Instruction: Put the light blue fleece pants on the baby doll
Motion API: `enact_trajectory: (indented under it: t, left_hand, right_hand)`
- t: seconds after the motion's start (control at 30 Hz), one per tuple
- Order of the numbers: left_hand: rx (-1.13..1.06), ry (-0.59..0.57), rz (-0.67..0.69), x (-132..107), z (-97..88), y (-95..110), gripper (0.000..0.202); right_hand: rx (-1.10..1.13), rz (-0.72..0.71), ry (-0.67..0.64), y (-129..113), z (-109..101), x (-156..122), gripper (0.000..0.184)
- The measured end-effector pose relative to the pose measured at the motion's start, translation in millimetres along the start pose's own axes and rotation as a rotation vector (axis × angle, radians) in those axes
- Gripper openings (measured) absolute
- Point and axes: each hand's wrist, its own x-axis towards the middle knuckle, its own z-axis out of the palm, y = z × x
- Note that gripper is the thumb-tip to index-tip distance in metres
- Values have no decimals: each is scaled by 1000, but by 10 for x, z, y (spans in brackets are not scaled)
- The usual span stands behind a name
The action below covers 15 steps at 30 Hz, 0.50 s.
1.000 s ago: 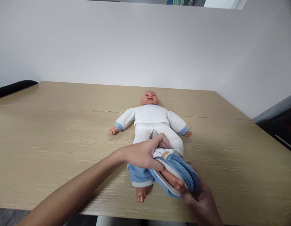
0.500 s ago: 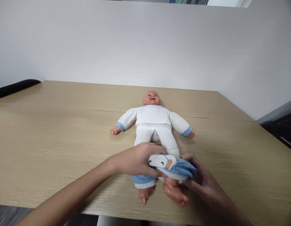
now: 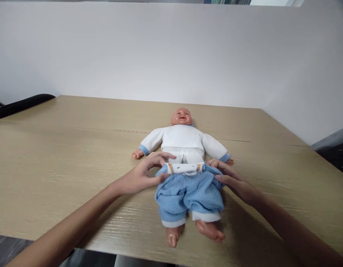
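Observation:
A baby doll (image 3: pixel 182 137) in a white top with blue cuffs lies on its back, head away from me and bare feet toward me. Blue terry pants (image 3: pixel 188 193) with white leg hems cover its legs up to the thighs. Their waistband is folded over, showing a white patch with orange marks. My left hand (image 3: pixel 145 172) pinches the waistband at its left side. At the right side my right hand (image 3: pixel 232 180) grips the same edge between thumb and fingers. White cloth of the doll's body shows between waistband and top.
The doll lies on a wooden table (image 3: pixel 77 155) with a pale wall (image 3: pixel 160 52) behind it. A black curved object (image 3: pixel 27 104) sits by the table's far left corner, and a dark object (image 3: pixel 335 157) stands beyond the right edge.
The pants have been drawn up from around the shins to the thighs, and both legs now run through them. My hands have moved up and apart to the waistband's two sides.

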Motion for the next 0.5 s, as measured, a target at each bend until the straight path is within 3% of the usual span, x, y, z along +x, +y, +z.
enact_trajectory:
  t: [0.13,0.27,0.33,0.5]
  left_hand:
    - [-253,172,-31,163,136,-308,25]
    - [-334,318,-155,167,284,-480,35]
    - [-390,300,-201,109,314,-477,35]
    - [-563,107,-219,2,305,-402,33]
  right_hand:
    - [270,155,141,220,137,142,31]
    - [474,258,262,256,334,113,32]
    - [498,274,303,258,394,79,34]
    - [437,243,325,318,433,56,34]
